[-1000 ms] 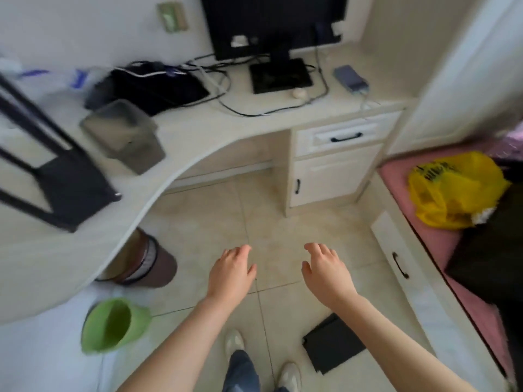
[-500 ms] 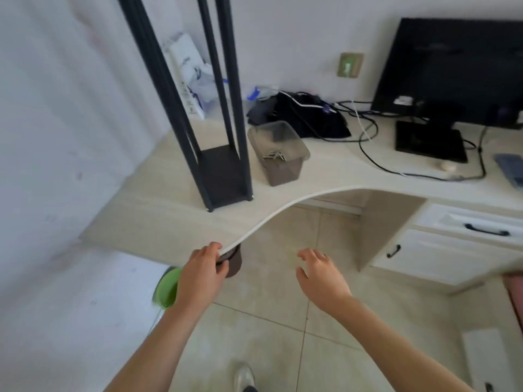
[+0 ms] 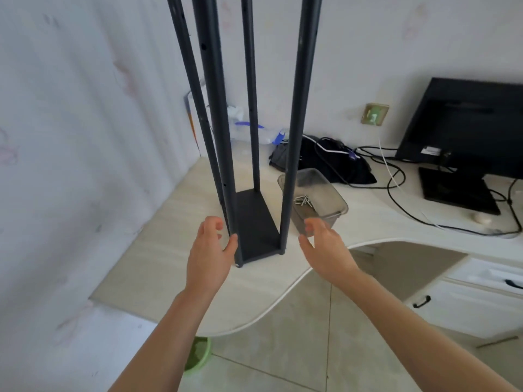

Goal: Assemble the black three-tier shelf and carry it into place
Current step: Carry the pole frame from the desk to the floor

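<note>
Here, the half-built black shelf point(image 3: 256, 222) stands upright on the bench point(image 3: 169, 264) beside a tub of screws point(image 3: 325, 190), as the left hand point(image 3: 210, 250) and right hand point(image 3: 322, 244), each grip spread and holding nothing, flank its front posts point(image 3: 294, 137), seemingly to steady it.

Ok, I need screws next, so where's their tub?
In the head view the clear tub sits on the desk, just right of the shelf frame, beyond the right hand.

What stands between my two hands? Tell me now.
Head view: the black shelf's bottom panel and two near posts stand between the left hand and right hand.
</note>
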Motion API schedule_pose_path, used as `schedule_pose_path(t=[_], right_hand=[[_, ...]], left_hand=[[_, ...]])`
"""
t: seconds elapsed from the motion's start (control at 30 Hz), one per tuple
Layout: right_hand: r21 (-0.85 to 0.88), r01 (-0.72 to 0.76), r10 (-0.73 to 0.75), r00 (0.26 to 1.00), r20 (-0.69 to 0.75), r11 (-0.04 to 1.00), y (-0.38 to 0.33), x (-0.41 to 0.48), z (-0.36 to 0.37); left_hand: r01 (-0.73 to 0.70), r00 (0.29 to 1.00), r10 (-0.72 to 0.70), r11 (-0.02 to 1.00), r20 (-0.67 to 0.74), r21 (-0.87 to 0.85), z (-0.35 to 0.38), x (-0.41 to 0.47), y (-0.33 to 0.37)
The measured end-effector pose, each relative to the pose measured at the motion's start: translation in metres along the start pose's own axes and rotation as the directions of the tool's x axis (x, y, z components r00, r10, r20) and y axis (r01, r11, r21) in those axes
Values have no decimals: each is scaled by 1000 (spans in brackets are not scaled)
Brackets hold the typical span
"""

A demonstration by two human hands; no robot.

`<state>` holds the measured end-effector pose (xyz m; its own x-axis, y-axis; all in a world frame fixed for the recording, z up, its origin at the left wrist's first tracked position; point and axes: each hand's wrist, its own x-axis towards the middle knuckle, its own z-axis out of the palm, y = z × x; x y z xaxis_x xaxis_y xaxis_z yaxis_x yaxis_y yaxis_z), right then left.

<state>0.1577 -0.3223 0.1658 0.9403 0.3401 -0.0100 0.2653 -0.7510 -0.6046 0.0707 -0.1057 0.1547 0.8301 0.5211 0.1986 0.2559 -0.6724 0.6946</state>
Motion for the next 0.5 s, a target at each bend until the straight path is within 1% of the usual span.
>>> schedule_pose_path(t=[0.07,0.13,0.23,0.33,0.4,0.5], right_hand=[[78,-22,26,998,-58,997,-13,20,-8],[175,-26,46,993,-108,984,-26,41,-16],[268,10,38,984,-172,963,-45,70,-27],[354,40,30,981,-191,934,-59,91,-35],[374,56,16,982,-187,926,-61,102,-35],[337,91,-27,982,-188,937,-57,116,-30]], left_hand=[[11,999,-14,998,-40,-64,-2,19,6],[33,998,-39,993,-49,-111,-4,37,12],[33,999,-40,981,-33,-192,-6,59,23],[23,1000,-25,961,-4,-277,-5,72,32],[22,1000,-19,957,12,-290,-4,78,35],[17,1000,-14,956,11,-292,1,85,36]])
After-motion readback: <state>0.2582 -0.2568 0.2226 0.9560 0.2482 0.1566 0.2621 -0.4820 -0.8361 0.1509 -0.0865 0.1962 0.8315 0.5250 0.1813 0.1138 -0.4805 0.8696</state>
